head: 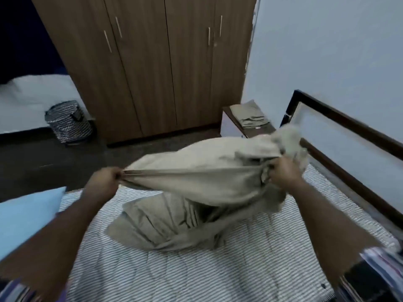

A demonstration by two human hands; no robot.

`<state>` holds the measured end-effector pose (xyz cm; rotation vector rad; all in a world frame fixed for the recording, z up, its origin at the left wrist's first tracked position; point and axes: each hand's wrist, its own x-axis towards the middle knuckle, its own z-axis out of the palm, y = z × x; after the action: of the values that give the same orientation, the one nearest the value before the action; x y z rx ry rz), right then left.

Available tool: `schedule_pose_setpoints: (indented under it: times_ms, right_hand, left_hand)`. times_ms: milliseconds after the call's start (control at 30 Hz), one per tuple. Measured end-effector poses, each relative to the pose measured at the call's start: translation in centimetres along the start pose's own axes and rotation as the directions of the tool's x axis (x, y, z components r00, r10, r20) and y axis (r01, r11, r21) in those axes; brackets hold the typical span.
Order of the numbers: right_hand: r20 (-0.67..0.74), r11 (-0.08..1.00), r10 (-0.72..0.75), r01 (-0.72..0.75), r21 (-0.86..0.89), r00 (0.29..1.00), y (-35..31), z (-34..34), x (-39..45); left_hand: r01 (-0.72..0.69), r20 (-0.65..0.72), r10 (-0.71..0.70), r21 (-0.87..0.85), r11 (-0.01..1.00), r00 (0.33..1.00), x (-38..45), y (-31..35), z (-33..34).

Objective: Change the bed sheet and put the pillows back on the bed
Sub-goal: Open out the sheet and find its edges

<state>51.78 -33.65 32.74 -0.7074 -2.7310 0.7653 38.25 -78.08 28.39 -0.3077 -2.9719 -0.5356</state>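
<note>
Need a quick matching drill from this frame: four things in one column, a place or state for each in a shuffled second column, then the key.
Things:
1. beige sheet
2. folded cloths
3. basket
4. blue pillow

Places or states:
A. on the floor beside the wardrobe
B. at the left edge of the striped mattress
C. stretched between the left hand and right hand
D. stacked on the side table by the headboard

Pairs: 1-C, 2-D, 3-A, 4-B
</note>
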Motion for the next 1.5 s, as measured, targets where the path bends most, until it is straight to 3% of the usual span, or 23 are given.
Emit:
schedule_pose_setpoints:
  times_ms: [67,100,167,200,233,267,300,333,367,400,467,500,567,633,700,767,833,1000,1133,1233,1333,1400,1500]
  right_hand:
    - [-0.055,0.997,0.002,0.002,0.074,0.998,0.7,-0.6,-0.2]
    - [-0.194,0.993,-0.010,0.033,0.115,0.981,0.3,-1.4,1.0]
    - [-0.555,0.959,-0.050,0.195,0.206,0.831,-1.2,-4.9,2.7]
    - [-0.648,0.933,-0.067,0.277,0.228,0.759,-1.6,-6.4,3.4]
    - [-0.678,0.940,-0.113,0.300,0.164,0.727,-1.5,-6.5,2.9]
    - [-0.616,0.965,-0.131,0.243,0.102,0.777,-0.7,-5.4,1.5]
    - [-0.445,0.984,-0.136,0.173,0.042,0.885,0.8,-3.0,0.0]
    - [-0.151,0.996,-0.082,0.075,-0.053,0.985,2.2,-0.6,-1.9]
    - [0.116,0.987,-0.007,0.026,-0.157,0.993,3.6,1.4,-3.5]
    - [0.216,0.984,0.043,-0.005,-0.176,0.975,3.9,2.1,-4.5]
    - [0.135,0.998,0.050,-0.046,-0.031,0.990,3.0,1.3,-4.2]
    - [-0.021,0.999,0.017,-0.016,0.034,1.000,1.9,-0.1,-3.4]
    - [-0.378,0.990,-0.078,0.116,0.077,0.922,-0.4,-3.3,-1.7]
    - [-0.519,0.984,-0.118,0.171,0.055,0.847,-1.3,-4.3,-0.8]
    - [-0.258,0.992,-0.107,0.119,0.035,0.960,0.3,-2.0,-0.8]
    - [0.000,0.982,0.091,-0.090,0.169,0.996,2.6,0.2,-1.4]
    - [-0.020,0.888,0.301,-0.273,0.371,0.953,4.8,1.1,-1.7]
    - [0.041,0.652,0.432,-0.344,0.675,0.901,4.9,4.7,-7.5]
    - [0.120,0.641,0.310,-0.300,0.707,0.943,0.5,9.1,-12.4]
    - [0.192,0.725,-0.020,-0.118,0.679,0.981,-5.9,10.3,-14.4]
    - [0.284,0.837,-0.324,0.134,0.530,0.902,-10.4,9.9,-14.2]
    - [0.412,0.867,-0.386,0.172,0.468,0.825,-11.7,9.6,-13.5]
    - [0.514,0.889,-0.374,0.140,0.436,0.772,-11.8,9.9,-12.9]
  left_hand:
    - [-0.045,-0.148,0.035,-0.064,0.997,0.988,-0.1,-0.4,-0.7]
    - [-0.095,-0.304,0.055,-0.119,0.988,0.951,0.0,0.7,-1.8]
    - [-0.218,-0.579,0.046,-0.231,0.948,0.814,0.7,3.5,-3.8]
    - [-0.266,-0.624,0.045,-0.266,0.927,0.780,0.4,4.0,-3.7]
    - [-0.261,-0.602,0.021,-0.313,0.913,0.798,-0.3,3.9,-3.2]
    - [-0.248,-0.531,0.046,-0.316,0.916,0.846,-1.4,3.1,-2.0]
    - [-0.180,-0.372,0.069,-0.273,0.945,0.926,-2.3,1.5,-0.5]
    - [-0.095,-0.147,0.065,-0.207,0.974,0.987,-3.3,0.1,0.6]
    - [-0.036,0.037,0.041,-0.135,0.990,0.998,-4.2,-1.4,1.2]
    - [0.004,0.094,0.007,-0.125,0.992,0.996,-4.7,-2.3,1.3]
    - [0.035,-0.038,-0.045,-0.232,0.972,0.998,-4.4,-2.0,0.1]
    - [0.021,-0.187,-0.079,-0.295,0.955,0.979,-4.2,-1.1,-0.7]
    - [-0.077,-0.429,-0.116,-0.408,0.910,0.896,-3.7,0.9,-2.2]
    - [-0.113,-0.415,-0.085,-0.431,0.895,0.906,-3.3,1.2,-2.0]
    - [0.019,-0.218,-0.128,-0.441,0.897,0.968,-3.7,0.8,-0.7]
    - [0.144,-0.082,-0.198,-0.430,0.891,0.977,-4.7,0.8,0.6]
    - [0.250,-0.004,-0.277,-0.419,0.873,0.961,-5.3,1.4,1.2]
    - [0.355,0.284,-0.247,-0.440,0.825,0.926,-7.3,3.2,2.4]
    - [0.260,0.302,-0.111,-0.514,0.818,0.947,-9.4,6.0,2.9]
    - [0.099,0.311,0.095,-0.555,0.826,0.946,-10.0,8.7,2.0]
    - [-0.057,0.286,0.270,-0.583,0.811,0.919,-10.6,10.6,0.5]
    - [-0.121,0.273,0.312,-0.544,0.830,0.910,-10.7,11.1,-0.4]
    - [-0.123,0.282,0.314,-0.535,0.836,0.907,-11.2,10.4,-0.9]
